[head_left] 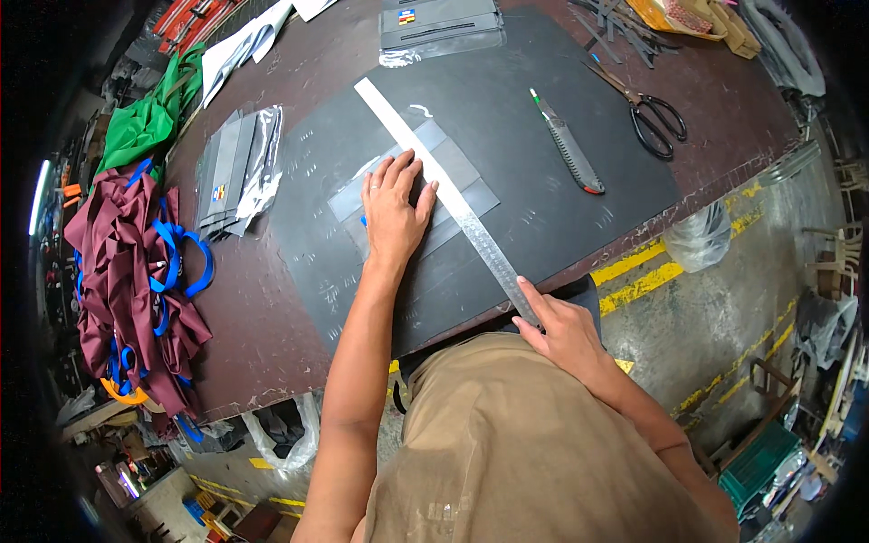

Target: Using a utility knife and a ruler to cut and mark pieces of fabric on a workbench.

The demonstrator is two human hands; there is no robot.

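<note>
left hand (396, 213) flat on grey sheet (453, 185) | right hand (563, 328) fingers pinning ruler (453, 201) end | ruler could skid if pressure eases

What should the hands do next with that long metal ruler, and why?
Probably pick up the utility knife. The left hand presses the grey sheet flat, the right hand steadies the ruler laid across it, and the knife lies untouched.

A big dark brown worktop (272, 344) stands on a grey concrete floor (724, 308) with yellow painted lines (638, 276). A green crate (756, 457) sits on the floor. Wooden chairs (837, 262) stand at the side.
</note>
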